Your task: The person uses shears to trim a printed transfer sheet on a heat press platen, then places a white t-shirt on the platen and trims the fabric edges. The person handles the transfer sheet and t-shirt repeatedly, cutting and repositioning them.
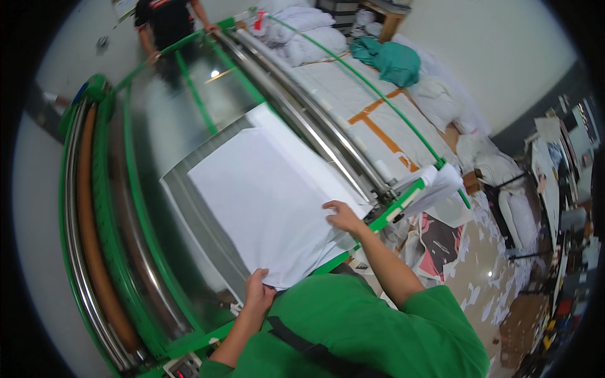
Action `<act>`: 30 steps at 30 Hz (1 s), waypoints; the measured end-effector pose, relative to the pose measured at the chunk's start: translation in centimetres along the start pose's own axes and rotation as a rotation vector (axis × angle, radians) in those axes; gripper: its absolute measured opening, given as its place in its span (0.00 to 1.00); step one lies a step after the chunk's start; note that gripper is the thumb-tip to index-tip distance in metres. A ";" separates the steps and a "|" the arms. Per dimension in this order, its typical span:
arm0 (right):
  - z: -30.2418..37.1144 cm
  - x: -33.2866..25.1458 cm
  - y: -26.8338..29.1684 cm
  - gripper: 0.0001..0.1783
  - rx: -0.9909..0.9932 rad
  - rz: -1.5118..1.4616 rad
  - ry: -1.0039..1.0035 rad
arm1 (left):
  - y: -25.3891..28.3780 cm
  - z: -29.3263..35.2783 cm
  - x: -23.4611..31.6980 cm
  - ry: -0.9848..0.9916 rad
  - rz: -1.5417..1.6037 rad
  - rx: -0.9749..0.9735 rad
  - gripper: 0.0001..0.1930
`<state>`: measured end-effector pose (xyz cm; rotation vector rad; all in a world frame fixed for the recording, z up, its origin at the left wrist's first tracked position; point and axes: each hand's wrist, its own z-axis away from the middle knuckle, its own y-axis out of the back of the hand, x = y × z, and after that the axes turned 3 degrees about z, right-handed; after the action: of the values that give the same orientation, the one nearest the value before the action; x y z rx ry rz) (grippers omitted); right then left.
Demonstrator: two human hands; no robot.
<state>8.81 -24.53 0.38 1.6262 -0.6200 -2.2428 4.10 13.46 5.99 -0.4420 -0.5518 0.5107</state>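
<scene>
A white cloth panel (pixel 261 189) lies spread over a grey-printed sheet (pixel 208 170) on the sloping metal bed of a large green-framed roller machine. My left hand (pixel 257 292) is closed on the near left corner of the cloth, next to my body. Farther right, the fingers of my right hand (pixel 345 218) are curled onto the right side of the same cloth, gathering it a little. Small creases run through the fabric between both hands. What lies under the fingertips is hidden.
Steel rollers (pixel 315 129) run along the machine's right side; a brown roller (pixel 104 233) lies at far left. Another person (pixel 165 22) stands at the far end, hands on the frame. A green rail (pixel 378 94) crosses on the right. Paper scraps (pixel 485 277) litter the floor.
</scene>
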 end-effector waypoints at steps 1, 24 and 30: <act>-0.2 0.7 -0.1 0.27 -0.021 -0.045 0.017 | 0.1 -0.4 -0.1 -0.017 -0.053 -0.001 0.18; 16.6 -2.8 25.1 0.60 -0.640 -0.562 0.440 | -38.4 -2.6 -12.1 0.118 -0.195 -0.442 0.43; 18.7 7.5 27.2 0.49 0.289 -0.334 0.102 | -46.9 -13.8 -12.7 0.160 -0.441 -0.511 0.18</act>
<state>-11.57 -48.46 13.07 2.1089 -0.7183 -2.3617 18.59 -34.08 15.02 -0.8142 -0.6023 -0.0980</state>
